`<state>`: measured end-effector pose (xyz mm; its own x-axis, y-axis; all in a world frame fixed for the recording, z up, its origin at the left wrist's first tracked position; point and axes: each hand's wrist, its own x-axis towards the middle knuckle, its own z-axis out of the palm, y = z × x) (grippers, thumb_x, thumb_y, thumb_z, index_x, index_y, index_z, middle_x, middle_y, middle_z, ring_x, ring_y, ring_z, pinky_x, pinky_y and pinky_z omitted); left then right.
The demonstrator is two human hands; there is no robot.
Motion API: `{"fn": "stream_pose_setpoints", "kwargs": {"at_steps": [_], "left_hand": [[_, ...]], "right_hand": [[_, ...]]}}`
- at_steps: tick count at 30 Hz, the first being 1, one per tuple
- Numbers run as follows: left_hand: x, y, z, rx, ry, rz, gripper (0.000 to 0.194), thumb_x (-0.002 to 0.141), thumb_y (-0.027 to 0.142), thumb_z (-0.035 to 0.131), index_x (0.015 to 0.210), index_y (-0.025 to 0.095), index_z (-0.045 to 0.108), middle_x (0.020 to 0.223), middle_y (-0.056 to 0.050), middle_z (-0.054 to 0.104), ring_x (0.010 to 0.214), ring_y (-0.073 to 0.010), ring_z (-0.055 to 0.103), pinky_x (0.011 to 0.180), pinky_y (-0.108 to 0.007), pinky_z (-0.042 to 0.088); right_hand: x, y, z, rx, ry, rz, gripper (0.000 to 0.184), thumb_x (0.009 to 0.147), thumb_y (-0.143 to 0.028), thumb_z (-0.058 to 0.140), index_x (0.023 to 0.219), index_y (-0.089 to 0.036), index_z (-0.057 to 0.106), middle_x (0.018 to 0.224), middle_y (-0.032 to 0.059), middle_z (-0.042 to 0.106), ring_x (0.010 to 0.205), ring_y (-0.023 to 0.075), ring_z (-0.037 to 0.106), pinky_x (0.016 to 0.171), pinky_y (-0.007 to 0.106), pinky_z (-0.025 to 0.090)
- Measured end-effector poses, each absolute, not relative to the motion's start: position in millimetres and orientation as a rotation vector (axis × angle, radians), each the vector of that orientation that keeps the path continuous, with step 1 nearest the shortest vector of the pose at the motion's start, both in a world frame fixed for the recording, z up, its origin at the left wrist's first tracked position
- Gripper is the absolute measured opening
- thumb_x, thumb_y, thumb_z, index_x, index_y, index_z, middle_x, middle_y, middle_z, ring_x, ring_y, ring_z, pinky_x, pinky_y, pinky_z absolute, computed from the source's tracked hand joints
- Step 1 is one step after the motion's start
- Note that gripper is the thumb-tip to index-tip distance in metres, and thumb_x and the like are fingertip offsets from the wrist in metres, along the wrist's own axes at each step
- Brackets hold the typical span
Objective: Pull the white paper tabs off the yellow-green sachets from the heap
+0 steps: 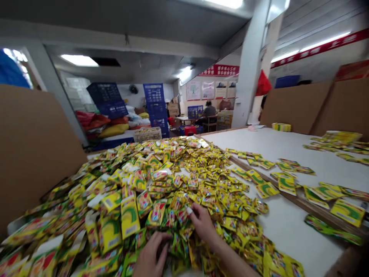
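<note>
Left hand was at the near edge of the heap, fingers curled down into the sachets, narrow; couldn't tell if it held any. Right hand was just right of it and farther in, fingers bunched, fingertips on the sachets, also narrow, grip not readable. Both were in a big heap of yellow-green foil sachets covering the left part of a white surface, up against a cardboard panel standing along the left side. A wooden strip ran across the surface right of the heap, with loose sachets spread along it. More sachets lay in a loose stack far right, and a banded yellow bundle sat near the far edge. Two cardboard panels stood along the right side. Past the far end: blue crates, a blue crate stack, yellow and red sacks, and a seated person at a table, facing away. Posters and a red banner were on the far wall.
</note>
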<state>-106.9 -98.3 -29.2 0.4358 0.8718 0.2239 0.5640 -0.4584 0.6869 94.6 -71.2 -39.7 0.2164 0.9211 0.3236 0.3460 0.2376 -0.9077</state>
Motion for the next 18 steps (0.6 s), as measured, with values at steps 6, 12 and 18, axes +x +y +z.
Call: {"fn": "stream_pose_setpoints", "kwargs": {"at_steps": [6, 12, 18], "left_hand": [[-105, -106, -14, 2.189, 1.253, 0.705, 0.027, 0.089, 0.034, 0.032, 0.093, 0.023, 0.056, 0.091, -0.006, 0.060, 0.086, -0.0196, 0.057, 0.076, -0.031, 0.044], [-104, -109, -12, 1.978, 1.196, 0.817, 0.022, 0.085, 0.034, 0.041, 0.090, 0.022, 0.059, 0.089, -0.005, 0.057, 0.083, -0.0211, 0.053, 0.076, -0.033, 0.040], [-96, -116, -9, 1.665, 1.148, 0.910, 0.028, 0.083, 0.040, 0.045, 0.098, 0.019, 0.057, 0.094, -0.008, 0.059, 0.087, -0.0206, 0.055, 0.080, -0.035, 0.044]], "right_hand": [[95, -74, -39, -1.224, -1.293, 0.771, 0.029, 0.076, -0.041, 0.055, 0.059, -0.019, 0.049, 0.052, -0.0062, 0.036, 0.051, 0.0106, 0.031, 0.049, 0.023, 0.025], [99, -74, -29, -1.100, -1.102, 0.956, 0.029, 0.070, -0.041, 0.061, 0.057, -0.019, 0.047, 0.052, -0.0069, 0.037, 0.049, 0.0090, 0.034, 0.048, 0.022, 0.030], [87, -94, -9, -0.960, -0.958, 1.209, 0.025, 0.072, -0.043, 0.058, 0.067, -0.022, 0.046, 0.059, -0.0049, 0.046, 0.051, 0.0101, 0.044, 0.051, 0.022, 0.041]]}}
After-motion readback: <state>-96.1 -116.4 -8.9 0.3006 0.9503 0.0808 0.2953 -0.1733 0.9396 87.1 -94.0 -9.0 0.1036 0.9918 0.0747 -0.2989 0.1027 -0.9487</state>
